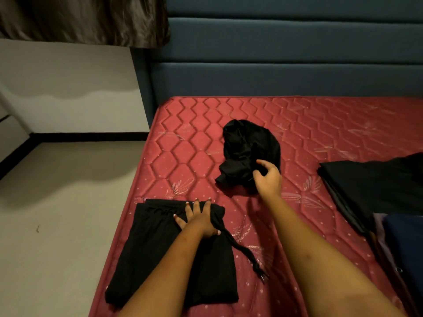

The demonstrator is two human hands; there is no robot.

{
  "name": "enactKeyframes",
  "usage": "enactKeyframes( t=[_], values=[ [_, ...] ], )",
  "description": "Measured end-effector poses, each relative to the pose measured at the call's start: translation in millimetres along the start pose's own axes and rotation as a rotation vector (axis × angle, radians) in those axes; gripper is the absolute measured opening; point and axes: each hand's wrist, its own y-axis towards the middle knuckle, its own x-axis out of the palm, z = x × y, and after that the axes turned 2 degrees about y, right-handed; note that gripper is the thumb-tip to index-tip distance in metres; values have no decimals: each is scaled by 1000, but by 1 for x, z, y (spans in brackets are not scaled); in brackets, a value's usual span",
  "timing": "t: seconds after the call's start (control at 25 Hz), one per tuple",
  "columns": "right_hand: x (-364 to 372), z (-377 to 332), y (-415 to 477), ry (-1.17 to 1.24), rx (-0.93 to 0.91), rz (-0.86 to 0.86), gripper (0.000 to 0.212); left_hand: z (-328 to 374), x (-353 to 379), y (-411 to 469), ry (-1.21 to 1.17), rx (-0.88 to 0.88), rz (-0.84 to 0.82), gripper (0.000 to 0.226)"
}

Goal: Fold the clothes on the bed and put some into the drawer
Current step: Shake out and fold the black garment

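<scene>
The left hand (199,219) lies flat with its fingers spread, pressing on the far end of a folded black garment (160,248) at the near left corner of the bed (194,138). A drawstring (242,250) trails out from under that hand, off the fold and across the mattress toward the near side. The right hand (267,179) is reaching further in, to a crumpled black garment (249,145) in the middle of the mattress. Its thumb and forefinger curl at the near edge of the cloth, but black on black in dim light, I cannot tell whether they have actually pinched it. The two hands are well apart. On the right sits a stack of dark folded clothes (366,179), with a navy piece (402,248) nearer. No drawer is in view.

The likely step is drawing the crumpled piece near to be spread and folded. The risks are modest:
- **Loose cord:** If the folded piece is lifted, the cord could snag or drag and pull the fold open.
- **Bed edge:** The folded piece lies close to the left edge, so a careless sweep of the forearm could push it onto the floor (57,202).
- **Shallow pinch:** The bunched cloth may catch only one layer and come up twisted, needing a shake-out.
</scene>
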Motion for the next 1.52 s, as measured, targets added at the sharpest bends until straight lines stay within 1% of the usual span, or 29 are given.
enactKeyframes(
  t=[0.04, 0.12, 0.16, 0.24, 0.28, 0.32, 0.44, 0.52, 0.56, 0.64, 0.68, 0.76, 0.8, 0.84, 0.88, 0.92, 0.96, 1.0, 1.04, 1.12, 1.2, 1.24, 1.28, 1.32, 1.36, 1.4, 1.44, 1.48, 1.52],
  values=[
    [-9, -14, -2, 147, -21, 57, 31, 12, -11, -6, -46, 38, 45, 100],
    [-28, -49, -5, 322, -100, 149, 24, 40, -35, -22, -232, 192, 209, 94],
    [-42, -74, -10, 367, -161, 180, 25, 56, -51, -37, -339, 297, 318, 92],
    [-68, -126, -22, 436, -278, 183, 31, 87, -86, -68, -516, 490, 510, 94],
    [-82, -154, -32, 485, -332, 152, 35, 101, -106, -85, -598, 558, 585, 93],
    [-97, -180, -44, 552, -374, 101, 39, 113, -124, -104, -687, 605, 622, 90],
    [-144, -243, -76, 794, -414, -164, 54, 135, -171, -158, -933, 721, 689, 69],
    [-175, -265, -93, 873, -454, -327, 65, 143, -191, -185, -1008, 791, 674, 57],
    [-190, -272, -99, 832, -508, -339, 71, 146, -198, -197, -1036, 851, 623, 50],
    [-219, -280, -107, 619, -594, -264, 79, 150, -208, -222, -1072, 960, 474, 41],
    [-233, -281, -110, 521, -588, -235, 80, 151, -212, -233, -1077, 997, 416, 40],
    [-255, -280, -112, 459, -480, -298, 79, 149, -217, -249, -1051, 1052, 327, 39],
    [-262, -280, -114, 460, -416, -358, 74, 148, -218, -254, -1012, 1070, 295, 38],
    [-267, -281, -118, 460, -367, -397, 64, 147, -218, -260, -955, 1081, 286, 38],
    [-269, -283, -119, 443, -345, -398, 49, 146, -218, -265, -898, 1076, 327, 36],
    [-269, -284, -119, 422, -344, -346, 34, 146, -217, -267, -845, 1047, 439, 34],
    [-269, -285, -121, 411, -363, -241, 24, 144, -215, -267, -788, 1002, 602, 35],
    [-270, -285, -119, 410, -382, -103, 20, 140, -214, -263, -702, 937, 770, 40],
    [-273, -285, -118, 411, -390, 30, 18, 133, -210, -260, -564, 869, 895, 47],
    [-281, -286, -121, 383, -371, 231, 18, 114, -198, -253, -209, 785, 1012, 58],
    [-287, -284, -129, 280, -343, 369, 26, 95, -185, -251, 35, 811, 1103, 59],
    [-289, -284, -134, 198, -339, 417, 33, 88, -183, -253, 161, 829, 1137, 61],
    [-289, -285, -139, 117, -337, 445, 37, 82, -183, -253, 307, 804, 1146, 64],
    [-289, -284, -143, 54, -334, 458, 37, 77, -187, -253, 423, 734, 1133, 62],
    [-289, -283, -145, 15, -336, 463, 32, 72, -191, -252, 476, 633, 1120, 56],
    [-289, -281, -147, -6, -339, 461, 27, 67, -196, -251, 466, 533, 1121, 45],
    [-290, -278, -147, -17, -339, 452, 23, 61, -201, -250, 398, 441, 1126, 35],
    [-291, -276, -147, -31, -336, 439, 22, 58, -204, -249, 297, 365, 1101, 30],
    [-291, -275, -147, -47, -323, 416, 24, 56, -206, -250, 190, 314, 1027, 34]
  ],
)
